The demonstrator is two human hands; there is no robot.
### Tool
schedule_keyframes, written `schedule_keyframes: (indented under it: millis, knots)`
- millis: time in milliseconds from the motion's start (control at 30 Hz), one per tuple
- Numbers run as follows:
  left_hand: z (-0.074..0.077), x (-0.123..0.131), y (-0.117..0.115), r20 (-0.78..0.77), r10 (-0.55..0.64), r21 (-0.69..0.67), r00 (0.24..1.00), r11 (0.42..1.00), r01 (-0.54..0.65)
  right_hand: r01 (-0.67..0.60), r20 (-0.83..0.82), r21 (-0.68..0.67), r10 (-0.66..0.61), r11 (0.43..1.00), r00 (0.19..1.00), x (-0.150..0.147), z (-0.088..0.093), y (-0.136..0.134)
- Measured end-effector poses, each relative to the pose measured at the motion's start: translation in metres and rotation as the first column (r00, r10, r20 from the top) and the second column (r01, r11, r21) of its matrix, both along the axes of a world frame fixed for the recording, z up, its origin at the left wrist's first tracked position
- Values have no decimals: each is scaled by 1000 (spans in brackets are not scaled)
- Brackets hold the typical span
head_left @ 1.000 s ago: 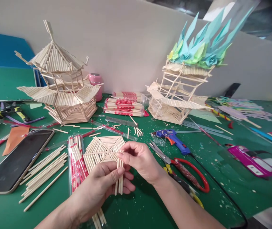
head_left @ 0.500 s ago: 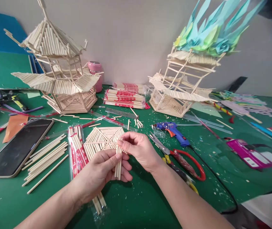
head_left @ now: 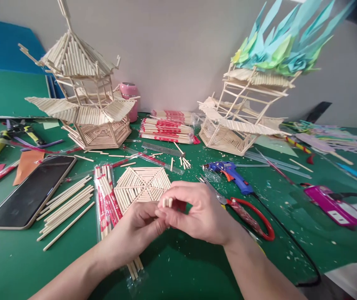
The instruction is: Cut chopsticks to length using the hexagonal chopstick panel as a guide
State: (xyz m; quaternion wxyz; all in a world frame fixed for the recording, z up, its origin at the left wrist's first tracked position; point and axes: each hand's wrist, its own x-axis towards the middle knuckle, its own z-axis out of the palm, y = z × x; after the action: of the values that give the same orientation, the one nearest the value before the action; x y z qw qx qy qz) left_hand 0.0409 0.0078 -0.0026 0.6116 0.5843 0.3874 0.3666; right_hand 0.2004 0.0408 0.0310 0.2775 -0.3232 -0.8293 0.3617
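My left hand (head_left: 144, 223) and my right hand (head_left: 194, 210) meet over the near middle of the table, both closed around a few short wooden sticks (head_left: 167, 203). The stick ends point toward me between the fingers; their far ends are hidden. Just behind my hands lies a flat octagon-like panel (head_left: 144, 183) of sticks laid in rings between spokes. A plastic packet of sticks with red wrapping (head_left: 105, 196) lies left of the panel, partly behind my left forearm. Farther left several loose sticks (head_left: 67, 208) lie side by side.
A stick pagoda (head_left: 81, 110) stands at back left, another topped with blue-green paper (head_left: 244, 112) at back right. Right of my hands lie scissors (head_left: 250, 216) and a blue glue gun (head_left: 231, 175) with its cord. A phone (head_left: 30, 191) lies left; stick bundles (head_left: 167, 129) are behind.
The sticks have turned from hanging downward to pointing end-on toward me. My right hand has come round them, lower and to the right. The view has shifted slightly left.
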Motion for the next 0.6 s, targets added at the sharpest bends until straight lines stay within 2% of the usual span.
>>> schedule_keyframes:
  millis: [100, 267, 400, 600]
  knots:
    - [0, 1, -1, -102, -74, 56, 992, 995, 80, -55, 106, 91, 45, 994, 993, 6, 5, -5]
    - [-6, 5, -1, -159, -176, -8, 971, 984, 177, -96, 177, 33, 89, 995, 980, 12, -5, -12]
    - [-8, 8, -2, -163, -159, -9, 974, 987, 159, -69, 125, -15, 70, 998, 990, 14, -14, -14]
    - [-7, 7, -2, -234, -156, 49, 960, 984, 172, -73, 98, -12, 73, 997, 993, 14, -17, -12]
